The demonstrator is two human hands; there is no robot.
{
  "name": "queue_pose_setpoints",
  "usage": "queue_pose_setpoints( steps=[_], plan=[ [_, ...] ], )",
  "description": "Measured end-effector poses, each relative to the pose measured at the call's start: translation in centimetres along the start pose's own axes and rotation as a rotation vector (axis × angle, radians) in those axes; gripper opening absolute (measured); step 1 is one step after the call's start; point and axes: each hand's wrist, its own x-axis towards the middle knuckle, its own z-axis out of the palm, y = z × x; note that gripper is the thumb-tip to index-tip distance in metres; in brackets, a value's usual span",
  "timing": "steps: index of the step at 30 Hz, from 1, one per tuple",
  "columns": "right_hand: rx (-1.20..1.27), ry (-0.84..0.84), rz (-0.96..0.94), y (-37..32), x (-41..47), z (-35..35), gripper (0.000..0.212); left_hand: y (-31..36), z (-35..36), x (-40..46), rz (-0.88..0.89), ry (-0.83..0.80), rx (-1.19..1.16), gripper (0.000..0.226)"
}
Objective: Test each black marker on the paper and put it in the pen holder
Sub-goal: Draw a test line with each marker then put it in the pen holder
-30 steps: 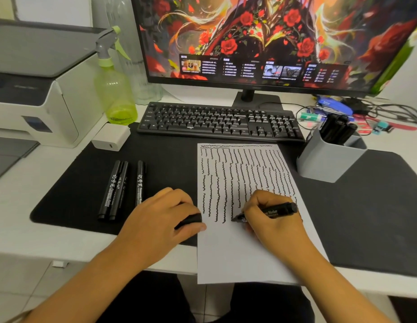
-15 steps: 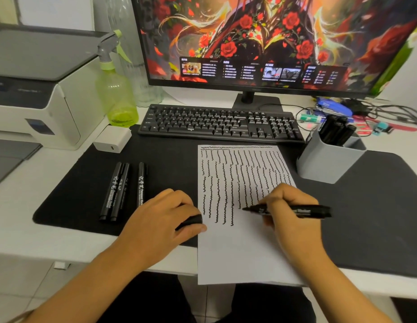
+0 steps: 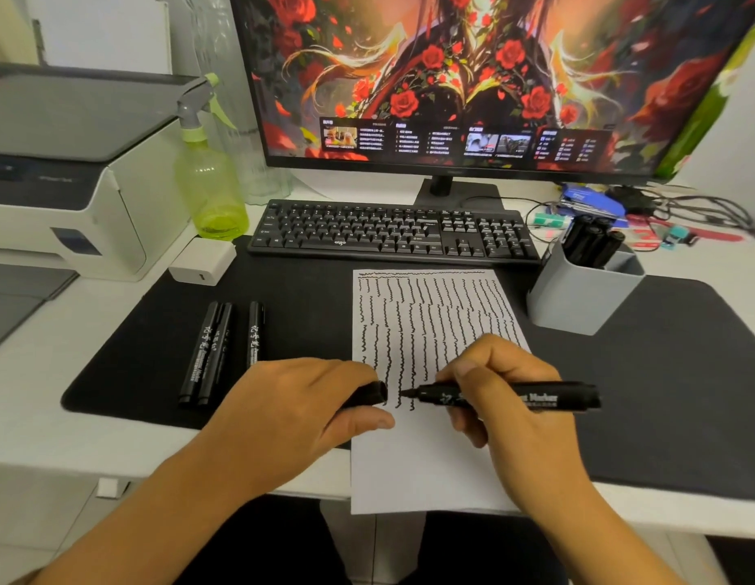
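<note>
Over the paper [image 3: 426, 466], right fingers [image 3: 472, 373] clamp the marker [image 3: 510, 396] — left hand [image 3: 295, 411] half-hides its cap [image 3: 369, 393].

soft even light — warped edges

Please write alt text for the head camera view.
The right hand holds an uncapped black marker, tip toward the cap in the left hand, over the scribbled paper; three markers lie left.

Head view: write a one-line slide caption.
Right hand aims an uncapped black marker at the cap in the left hand, above squiggle-filled paper.
</note>
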Motion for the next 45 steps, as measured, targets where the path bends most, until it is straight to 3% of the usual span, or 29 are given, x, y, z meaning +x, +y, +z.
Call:
queue_pose_setpoints(
  steps=[8,14,20,23,26,29,31,33,35,37,39,42,45],
  plan=[
    [0.007,-0.073,0.035,-0.3,-0.6,0.8,0.029,1.0,-0.2,0.1,0.049,-0.105,-0.024,0.041],
    [0.029,-0.273,-0.015,0.2,-1.1,0.2,0.011,2.1,-0.2,-0.1,-0.212,-0.231,-0.499,0.035],
    [-0.133,-0.326,-0.173,1.5,-2.1,-0.3,0.016,2.3,-1.0,0.0,-0.208,-0.428,-0.68,0.04],
    [-0.038,-0.293,-0.09,2.0,-2.2,0.0,0.011,2.9,-1.2,0.7,-0.231,-0.478,-0.583,0.045],
    [0.148,-0.189,0.004,2.6,-2.5,0.7,0.024,3.5,-0.7,1.4,-0.201,-0.506,-0.348,0.054],
    [0.286,-0.107,0.081,2.9,-2.5,1.3,0.025,3.9,-0.9,2.2,0.0,-0.429,-0.118,0.026],
    [0.439,-0.157,0.122,2.6,-2.4,1.1,0.02,4.2,-1.4,2.4,0.075,-0.382,-0.077,0.016],
    [0.51,-0.24,0.123,2.0,-2.1,0.2,0.023,3.9,-2.2,2.9,0.111,-0.316,-0.023,0.033],
    [0.43,-0.229,0.109,1.1,-1.6,-1.4,0.036,3.4,-3.7,3.5,0.161,-0.26,0.117,0.058],
    [0.234,-0.188,0.07,-0.1,-1.0,-2.9,0.033,2.8,-5.3,4.3,0.236,-0.198,0.209,0.069],
    [-0.012,-0.188,-0.001,-1.2,-0.5,-3.8,0.021,2.7,-6.5,5.1,0.248,-0.229,0.239,0.058],
    [-0.46,-0.275,-0.16,-2.5,-0.1,-3.8,0.033,3.3,-6.7,6.0,0.32,-0.272,0.232,0.025],
    [-0.776,-0.317,-0.375,-3.5,0.3,-3.6,0.038,4.0,-6.5,7.1,0.352,-0.228,0.196,0.037]
  ],
)
